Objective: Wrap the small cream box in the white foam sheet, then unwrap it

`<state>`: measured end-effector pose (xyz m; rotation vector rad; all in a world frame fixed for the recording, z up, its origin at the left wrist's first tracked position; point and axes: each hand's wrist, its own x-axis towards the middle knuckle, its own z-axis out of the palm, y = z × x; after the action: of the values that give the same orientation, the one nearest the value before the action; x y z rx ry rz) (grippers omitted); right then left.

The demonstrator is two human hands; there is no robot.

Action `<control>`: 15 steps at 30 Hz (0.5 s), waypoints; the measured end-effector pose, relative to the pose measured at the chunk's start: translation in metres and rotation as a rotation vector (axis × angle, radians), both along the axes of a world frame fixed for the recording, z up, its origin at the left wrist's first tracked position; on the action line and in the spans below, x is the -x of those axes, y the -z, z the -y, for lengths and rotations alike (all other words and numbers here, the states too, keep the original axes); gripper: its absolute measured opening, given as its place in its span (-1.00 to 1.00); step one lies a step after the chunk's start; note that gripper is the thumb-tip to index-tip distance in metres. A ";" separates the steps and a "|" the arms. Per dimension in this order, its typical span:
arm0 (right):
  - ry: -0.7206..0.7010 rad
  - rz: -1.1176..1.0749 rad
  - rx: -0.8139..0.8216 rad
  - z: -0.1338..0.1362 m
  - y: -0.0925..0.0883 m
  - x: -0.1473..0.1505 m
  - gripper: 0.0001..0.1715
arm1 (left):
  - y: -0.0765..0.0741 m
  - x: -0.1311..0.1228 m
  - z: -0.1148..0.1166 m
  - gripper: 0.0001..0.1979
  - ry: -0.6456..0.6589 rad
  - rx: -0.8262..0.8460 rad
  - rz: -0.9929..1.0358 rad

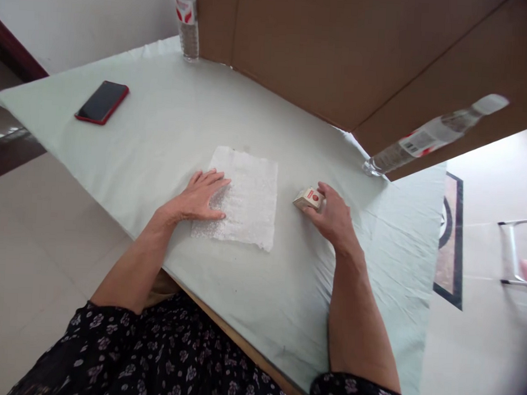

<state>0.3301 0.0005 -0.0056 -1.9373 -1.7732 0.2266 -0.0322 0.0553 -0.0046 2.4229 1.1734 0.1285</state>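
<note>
A white textured sheet that looks like bubble wrap (252, 203) lies flat on the cloth-covered table (241, 285). My left hand (197, 197) rests on its left part with the fingers spread. To the right of the sheet, my right hand (333, 216) has its thumb and fingers around a small cream box (309, 198) with red print. The box sits apart from the sheet, at or just above the tablecloth; its right end is hidden by my fingers.
A phone in a red case (102, 102) lies at the far left. One water bottle (189, 31) stands at the back, another bottle (430, 138) at the right, both against a brown cardboard panel (307, 46). Tiled floor (75, 241) shows beyond the table's edges.
</note>
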 end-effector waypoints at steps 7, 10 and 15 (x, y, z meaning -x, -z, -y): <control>-0.201 -0.146 -0.073 0.008 -0.027 0.051 -0.41 | 0.000 0.002 0.000 -0.12 0.006 0.013 0.032; -0.362 -0.181 -0.085 0.005 -0.034 0.090 -0.42 | 0.000 0.003 -0.002 -0.18 0.000 0.012 0.078; -0.548 -0.107 0.053 -0.008 -0.011 0.127 -0.38 | 0.000 0.002 -0.003 -0.18 -0.010 0.007 0.080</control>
<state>0.2028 0.0081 0.0059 -1.4001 -2.2043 0.5547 -0.0337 0.0580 -0.0041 2.3826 1.1487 0.2221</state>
